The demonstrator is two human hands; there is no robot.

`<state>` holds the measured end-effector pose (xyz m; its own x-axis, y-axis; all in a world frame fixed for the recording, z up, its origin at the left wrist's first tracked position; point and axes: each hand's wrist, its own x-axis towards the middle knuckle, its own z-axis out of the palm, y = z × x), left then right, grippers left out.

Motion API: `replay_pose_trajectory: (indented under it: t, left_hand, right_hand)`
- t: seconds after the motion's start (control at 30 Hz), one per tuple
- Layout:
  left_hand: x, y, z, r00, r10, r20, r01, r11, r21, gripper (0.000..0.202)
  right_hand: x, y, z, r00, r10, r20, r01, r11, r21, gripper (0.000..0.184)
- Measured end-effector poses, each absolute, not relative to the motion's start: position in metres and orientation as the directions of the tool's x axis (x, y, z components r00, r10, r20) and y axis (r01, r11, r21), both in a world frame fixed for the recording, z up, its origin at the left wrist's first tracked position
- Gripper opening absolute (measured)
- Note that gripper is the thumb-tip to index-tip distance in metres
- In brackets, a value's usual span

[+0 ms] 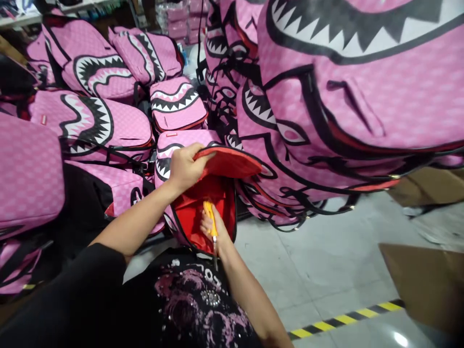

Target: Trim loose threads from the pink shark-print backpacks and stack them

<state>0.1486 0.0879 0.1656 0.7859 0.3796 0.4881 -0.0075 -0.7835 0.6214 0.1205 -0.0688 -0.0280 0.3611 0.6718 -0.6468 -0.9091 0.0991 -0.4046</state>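
- The lower part of the open pink backpack (217, 188) is hard to make out: the right hand (213, 224) and its forearm cover part of the opening, and the bottom edge meets the person's black shirt (213, 295).
- The far tip of the yellow-handled tool (210, 217) blurs against that shirt, so its exact kind cannot be told.
- Some of the left hand's (186, 166) fingers are hidden by the flap (235, 162) they hold.
- To the right of both hands, a large shark-mouth backpack (348, 106) is cut off by the picture's top and right edges; the bags behind it overlap too closely to separate.
- The open backpack lies directly under and between the hands. Its outside is pink with a black-and-white toothed shark mouth, partly covered by the left hand; its lining (190, 217) is bright red, edged in black, and creased.
- The tool has a bright yellow handle and a thin metal shaft pointing back toward the person's body.
- The left hand is closed on the edge of the flap, holding it raised so that its red underside shows.
- The right hand, just below the left, is wrapped around the yellow handle, over the red interior.
- Beyond the left hand sits a small pink backpack (177, 104); to its left lies a bigger one (132, 125), also with a shark mouth.
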Motion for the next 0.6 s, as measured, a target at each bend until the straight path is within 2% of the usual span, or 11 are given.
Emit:
replay_pose_trajectory:
  t: [0.07, 0.17, 0.27, 0.47, 0.53, 0.6]
  left_hand:
    - [0.149, 0.096, 0.167, 0.746, 0.384, 0.544, -0.025, -0.799, 0.600, 0.026]
    - [0.146, 0.099, 0.166, 0.736, 0.370, 0.567, -0.013, -0.830, 0.558, 0.024]
    - [0.141, 0.094, 0.166, 0.752, 0.348, 0.560, -0.009, -0.844, 0.536, 0.022]
    - [0.125, 0.085, 0.175, 0.739, 0.276, 0.615, -0.058, -0.883, 0.465, 0.018]
    - [0.118, 0.080, 0.180, 0.718, 0.236, 0.654, -0.109, -0.890, 0.442, 0.015]
    - [0.109, 0.073, 0.185, 0.683, 0.191, 0.705, -0.176, -0.893, 0.414, 0.013]
  right_hand:
    - [0.113, -0.080, -0.036, 0.330, 0.738, -0.588, -0.921, 0.117, -0.371, 0.051]
    - [0.113, -0.088, -0.042, 0.444, 0.671, -0.594, -0.890, 0.252, -0.381, 0.050]
    - [0.115, -0.087, -0.044, 0.466, 0.645, -0.606, -0.882, 0.281, -0.379, 0.049]
    - [0.104, -0.094, -0.048, 0.435, 0.668, -0.604, -0.874, 0.152, -0.462, 0.052]
    - [0.101, -0.098, -0.047, 0.419, 0.675, -0.607, -0.856, 0.072, -0.512, 0.056]
    - [0.102, -0.103, -0.042, 0.386, 0.701, -0.600, -0.793, -0.081, -0.604, 0.058]
